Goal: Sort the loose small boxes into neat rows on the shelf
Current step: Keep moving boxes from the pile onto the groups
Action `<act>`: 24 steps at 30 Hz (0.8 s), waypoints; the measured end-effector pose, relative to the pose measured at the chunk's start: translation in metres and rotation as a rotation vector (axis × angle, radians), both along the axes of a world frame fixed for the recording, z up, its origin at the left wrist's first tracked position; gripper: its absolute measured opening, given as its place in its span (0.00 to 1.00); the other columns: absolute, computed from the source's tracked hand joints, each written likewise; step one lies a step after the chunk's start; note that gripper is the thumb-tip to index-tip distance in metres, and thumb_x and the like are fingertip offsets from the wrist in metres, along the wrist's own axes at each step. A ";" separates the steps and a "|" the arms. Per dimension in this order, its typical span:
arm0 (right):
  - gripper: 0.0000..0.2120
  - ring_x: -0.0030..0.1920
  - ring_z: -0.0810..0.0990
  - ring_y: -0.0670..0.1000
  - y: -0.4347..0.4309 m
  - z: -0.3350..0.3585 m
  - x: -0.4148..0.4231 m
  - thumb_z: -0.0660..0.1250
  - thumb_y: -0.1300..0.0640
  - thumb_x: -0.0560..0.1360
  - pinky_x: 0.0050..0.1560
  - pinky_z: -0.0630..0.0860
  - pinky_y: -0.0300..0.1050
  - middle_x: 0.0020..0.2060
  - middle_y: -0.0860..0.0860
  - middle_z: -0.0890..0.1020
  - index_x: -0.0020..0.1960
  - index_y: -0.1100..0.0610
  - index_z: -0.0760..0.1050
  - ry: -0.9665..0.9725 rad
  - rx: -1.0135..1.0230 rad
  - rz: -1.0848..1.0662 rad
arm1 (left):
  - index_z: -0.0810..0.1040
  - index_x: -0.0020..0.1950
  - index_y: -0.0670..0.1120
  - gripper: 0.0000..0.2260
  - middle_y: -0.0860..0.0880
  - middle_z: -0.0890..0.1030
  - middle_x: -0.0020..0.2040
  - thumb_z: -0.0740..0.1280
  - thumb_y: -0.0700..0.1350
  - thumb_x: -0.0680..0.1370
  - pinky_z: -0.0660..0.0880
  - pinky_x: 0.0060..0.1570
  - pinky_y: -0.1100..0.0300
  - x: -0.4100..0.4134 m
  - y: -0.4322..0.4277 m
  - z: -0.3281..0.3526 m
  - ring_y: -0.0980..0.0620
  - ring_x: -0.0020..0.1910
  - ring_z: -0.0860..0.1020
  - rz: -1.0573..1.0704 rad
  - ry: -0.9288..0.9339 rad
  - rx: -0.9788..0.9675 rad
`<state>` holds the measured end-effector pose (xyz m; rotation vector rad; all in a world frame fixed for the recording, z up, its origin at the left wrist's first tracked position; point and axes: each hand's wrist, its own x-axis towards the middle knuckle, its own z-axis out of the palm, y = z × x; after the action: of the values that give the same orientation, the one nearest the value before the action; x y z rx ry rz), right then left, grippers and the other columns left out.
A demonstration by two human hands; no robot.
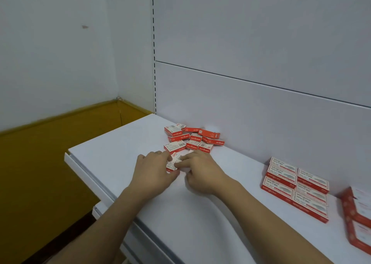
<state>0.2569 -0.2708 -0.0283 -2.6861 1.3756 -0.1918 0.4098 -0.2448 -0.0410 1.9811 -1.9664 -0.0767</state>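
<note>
Several small red-and-white boxes lie in a loose pile (192,138) against the back panel of the white shelf (112,155). One small box (174,161) lies just in front of the pile, white label side up. My left hand (154,173) grips this box from the left, fingers curled on its edge. My right hand (198,172) pinches the same box from the right with fingertips on its top. Part of the box is hidden under both hands.
To the right, several larger red-and-white boxes (297,185) lie flat in two neat rows. More red boxes (357,217) sit at the right frame edge. The shelf's left front corner (67,155) drops to a yellow floor.
</note>
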 end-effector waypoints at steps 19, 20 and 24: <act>0.10 0.36 0.83 0.49 0.022 0.034 -0.079 0.64 0.60 0.78 0.46 0.81 0.48 0.42 0.52 0.85 0.58 0.55 0.79 -1.030 0.350 -0.432 | 0.76 0.63 0.54 0.21 0.57 0.79 0.60 0.75 0.51 0.71 0.71 0.56 0.64 -0.044 -0.004 0.030 0.60 0.57 0.74 -0.434 0.286 -0.308; 0.10 0.35 0.82 0.48 0.025 0.036 -0.088 0.65 0.62 0.78 0.44 0.82 0.46 0.40 0.53 0.85 0.57 0.57 0.80 -1.065 0.357 -0.458 | 0.76 0.64 0.54 0.22 0.56 0.79 0.60 0.75 0.50 0.71 0.72 0.57 0.61 -0.052 -0.006 0.030 0.58 0.58 0.74 -0.476 0.288 -0.310; 0.09 0.36 0.82 0.50 0.039 0.041 -0.123 0.66 0.65 0.76 0.44 0.82 0.46 0.39 0.55 0.85 0.55 0.61 0.79 -1.193 0.331 -0.557 | 0.74 0.66 0.55 0.22 0.57 0.78 0.60 0.73 0.49 0.73 0.65 0.54 0.71 -0.087 -0.012 0.032 0.62 0.57 0.70 -0.600 0.268 -0.299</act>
<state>0.1335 -0.2318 0.0124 -1.3290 1.4045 -1.2161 0.3230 -0.2564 -0.0090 1.0914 -2.1657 -0.1718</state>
